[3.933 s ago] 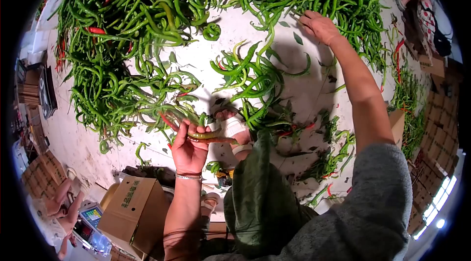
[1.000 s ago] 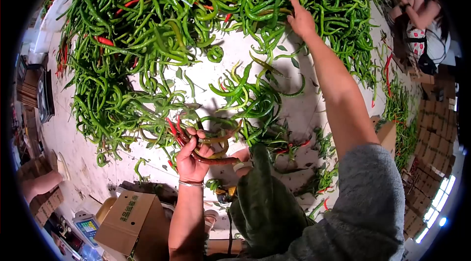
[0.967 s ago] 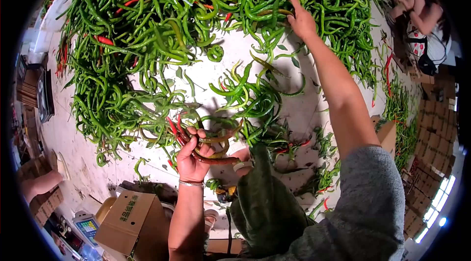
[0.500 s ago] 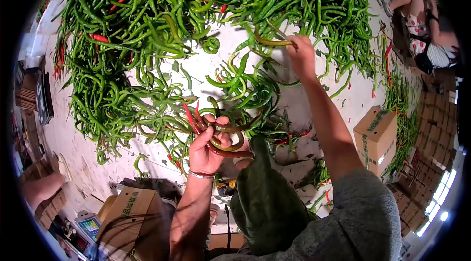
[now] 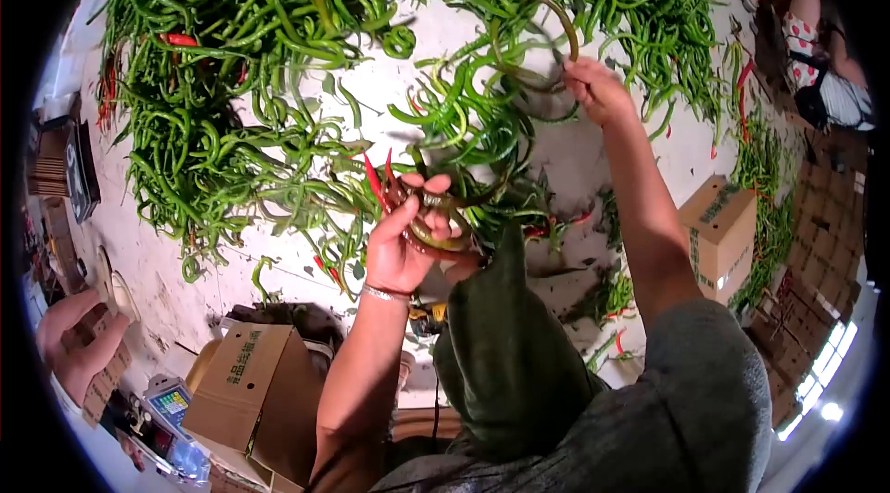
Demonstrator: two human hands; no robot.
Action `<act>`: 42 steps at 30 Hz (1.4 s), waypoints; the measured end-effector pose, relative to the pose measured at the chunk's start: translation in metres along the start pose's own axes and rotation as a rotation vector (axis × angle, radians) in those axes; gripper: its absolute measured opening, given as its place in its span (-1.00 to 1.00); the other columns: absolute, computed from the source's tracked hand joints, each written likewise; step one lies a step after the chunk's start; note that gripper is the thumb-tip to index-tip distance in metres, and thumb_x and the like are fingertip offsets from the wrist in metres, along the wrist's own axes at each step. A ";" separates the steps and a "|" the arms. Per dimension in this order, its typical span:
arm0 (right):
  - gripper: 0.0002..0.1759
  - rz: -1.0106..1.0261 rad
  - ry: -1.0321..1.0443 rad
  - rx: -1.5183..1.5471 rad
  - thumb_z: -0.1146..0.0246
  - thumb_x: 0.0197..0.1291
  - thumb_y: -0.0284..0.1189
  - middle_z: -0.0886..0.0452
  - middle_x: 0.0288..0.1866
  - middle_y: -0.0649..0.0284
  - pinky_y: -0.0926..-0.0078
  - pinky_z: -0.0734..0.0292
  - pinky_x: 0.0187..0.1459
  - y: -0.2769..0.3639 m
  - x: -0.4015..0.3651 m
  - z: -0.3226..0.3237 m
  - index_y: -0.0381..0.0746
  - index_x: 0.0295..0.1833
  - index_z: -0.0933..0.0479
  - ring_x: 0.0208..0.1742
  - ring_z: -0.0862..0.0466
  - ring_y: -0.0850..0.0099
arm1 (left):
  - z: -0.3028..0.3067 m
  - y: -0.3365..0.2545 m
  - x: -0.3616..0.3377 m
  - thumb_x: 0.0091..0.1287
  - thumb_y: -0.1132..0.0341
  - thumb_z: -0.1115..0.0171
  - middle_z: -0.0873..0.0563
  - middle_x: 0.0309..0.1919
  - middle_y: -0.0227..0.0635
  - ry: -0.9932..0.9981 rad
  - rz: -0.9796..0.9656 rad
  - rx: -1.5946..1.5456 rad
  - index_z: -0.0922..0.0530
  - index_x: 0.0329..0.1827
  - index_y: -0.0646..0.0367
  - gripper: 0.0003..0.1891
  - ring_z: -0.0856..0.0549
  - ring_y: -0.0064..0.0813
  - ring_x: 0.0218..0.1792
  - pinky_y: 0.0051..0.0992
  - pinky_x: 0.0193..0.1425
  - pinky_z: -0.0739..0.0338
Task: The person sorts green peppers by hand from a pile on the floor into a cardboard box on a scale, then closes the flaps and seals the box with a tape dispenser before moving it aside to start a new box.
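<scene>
My left hand (image 5: 399, 252) is closed round a bunch of long chili peppers (image 5: 373, 180), red and brownish, their red tips sticking up past the thumb. Farther up and to the right, my right hand (image 5: 601, 93) pinches one long brownish-green chili pepper (image 5: 567, 22), which arcs up and to the left from the fingers. Below that hand and to its left lies a loose cluster of green chili peppers (image 5: 464, 108) on the pale floor (image 5: 565, 159). A big heap of green chili peppers (image 5: 287, 6), with a few red ones, spreads beyond both hands.
Dark green cloth (image 5: 501, 354) covers the middle front. A cardboard box (image 5: 246, 391) stands at lower left beside a scale with a keypad (image 5: 171, 403); another box (image 5: 718, 233) is at right. Other people's legs (image 5: 88, 335) show at left and upper right. Stacked cartons (image 5: 820, 243) line the right.
My right hand has shifted right, and its pepper now arcs upward instead of pointing left. My left hand keeps its bunch, a little higher in view. The whole view has shifted slightly.
</scene>
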State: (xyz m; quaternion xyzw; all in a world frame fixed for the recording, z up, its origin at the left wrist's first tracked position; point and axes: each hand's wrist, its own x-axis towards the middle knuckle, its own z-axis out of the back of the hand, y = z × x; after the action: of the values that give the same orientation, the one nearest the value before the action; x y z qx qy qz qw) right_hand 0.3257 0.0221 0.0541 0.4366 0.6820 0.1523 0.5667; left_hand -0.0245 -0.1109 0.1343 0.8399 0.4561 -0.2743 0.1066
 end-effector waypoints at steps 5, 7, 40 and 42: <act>-0.80 -0.339 -0.064 0.168 -0.16 0.22 -0.53 -0.63 -0.33 0.30 0.80 -0.51 -0.51 -0.063 -0.043 0.001 -0.39 -0.08 -0.50 -0.50 -0.55 0.61 | 0.000 0.009 0.011 0.32 0.40 -0.08 -0.55 0.09 -0.15 -0.015 0.078 -0.012 -0.44 0.05 0.05 -0.76 -0.54 -0.44 -0.34 -0.47 -0.29 -0.47; -0.78 -0.485 0.057 0.303 -0.07 0.26 -0.56 -0.61 -0.28 0.24 0.79 -0.49 -0.52 -0.071 -0.075 -0.027 -0.42 -0.02 -0.47 -0.49 -0.52 0.65 | 0.007 0.008 0.020 0.32 0.43 -0.08 -0.53 0.10 -0.18 -0.064 0.112 0.056 -0.47 0.02 0.05 -0.77 -0.42 -0.51 -0.39 -0.54 -0.33 -0.46; -0.63 1.673 0.867 -1.120 -0.09 0.00 -0.62 -0.51 -0.39 0.22 0.34 -0.42 -0.34 0.037 -0.465 -0.272 -0.29 0.00 -0.50 -0.37 -0.50 0.26 | -0.097 -0.001 -0.361 0.15 0.25 -0.34 -0.56 0.03 -0.13 0.509 -0.879 0.316 -0.28 0.29 0.21 -0.34 -0.59 -0.44 -0.37 -0.63 -0.50 -0.41; -0.61 1.740 1.012 -1.210 -0.04 0.03 -0.56 -0.44 -0.44 0.25 0.38 -0.38 -0.37 0.012 -0.499 -0.278 -0.28 0.05 -0.46 -0.39 -0.46 0.28 | -0.090 0.022 -0.406 0.13 0.26 -0.35 -0.59 -0.02 -0.15 0.412 -0.937 0.312 -0.28 0.28 0.22 -0.34 -0.59 -0.48 -0.42 -0.63 -0.45 -0.47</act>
State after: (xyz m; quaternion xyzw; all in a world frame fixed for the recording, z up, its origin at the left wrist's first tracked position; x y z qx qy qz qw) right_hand 0.0670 -0.2741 0.4685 0.3048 0.1180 0.9437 0.0513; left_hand -0.1500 -0.3719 0.4341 0.5887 0.7474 -0.1864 -0.2452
